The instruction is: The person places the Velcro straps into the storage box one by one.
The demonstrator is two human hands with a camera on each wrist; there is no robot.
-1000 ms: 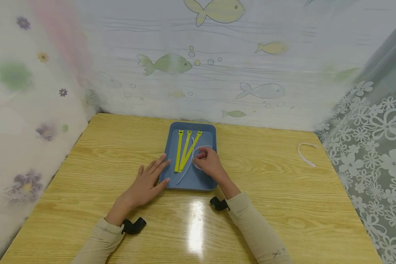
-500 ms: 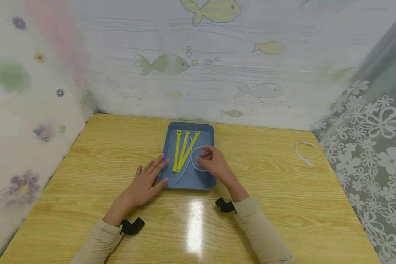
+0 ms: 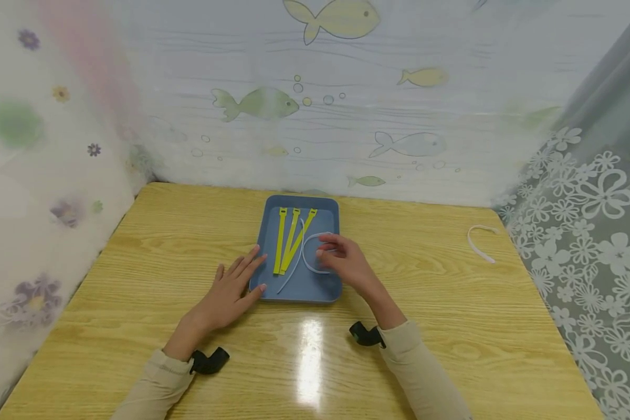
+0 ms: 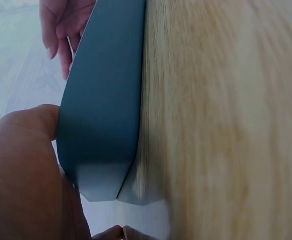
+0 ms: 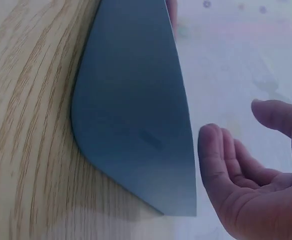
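A blue tray sits mid-table and holds three yellow cable ties and a white tie curled into a loop. My right hand is over the tray's right side, its fingertips at the loop's right edge. In the right wrist view that hand has loosely bent fingers with nothing between them, beside the tray wall. My left hand lies flat on the table, fingers straight. Its fingertips touch the tray's near left corner, and its thumb rests against the corner.
The wooden table is closed in by printed curtains at the back and both sides. Another white tie lies loose near the far right edge. A glare patch shines on the wood in front of the tray.
My right hand's fingers have loosened from a pinch on the white loop and the hand has shifted slightly right, so more of the loop shows. The left hand has stayed put.
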